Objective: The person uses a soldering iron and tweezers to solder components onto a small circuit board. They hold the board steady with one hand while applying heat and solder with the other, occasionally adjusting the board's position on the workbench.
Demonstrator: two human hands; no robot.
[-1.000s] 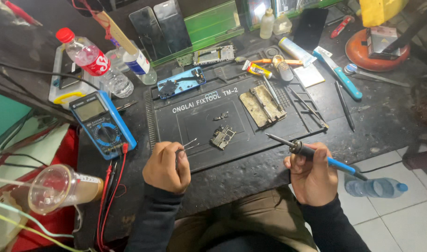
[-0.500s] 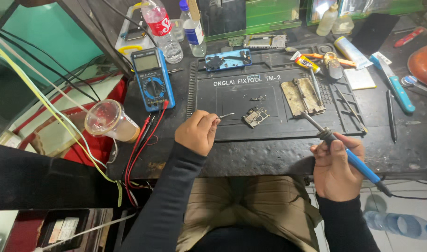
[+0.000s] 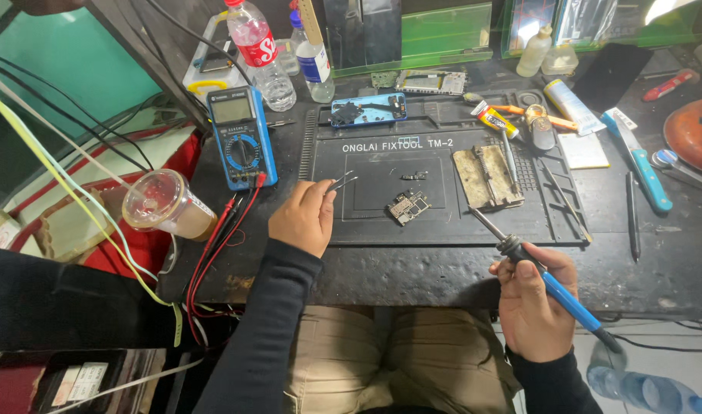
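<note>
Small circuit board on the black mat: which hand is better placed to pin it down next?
Probably the left hand. It holds metal tweezers whose tips point toward the small circuit board, close beside it. The right hand sits off the black mat, gripping the blue-handled soldering iron.

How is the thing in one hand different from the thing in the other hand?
The left hand pinches thin silver tweezers; the right hand grips a thicker soldering iron with a blue handle. The tweezers end in two fine tips, the soldering iron in one metal tip. The soldering iron is longer than the tweezers. Both point toward the small circuit board on the black work mat.
</note>
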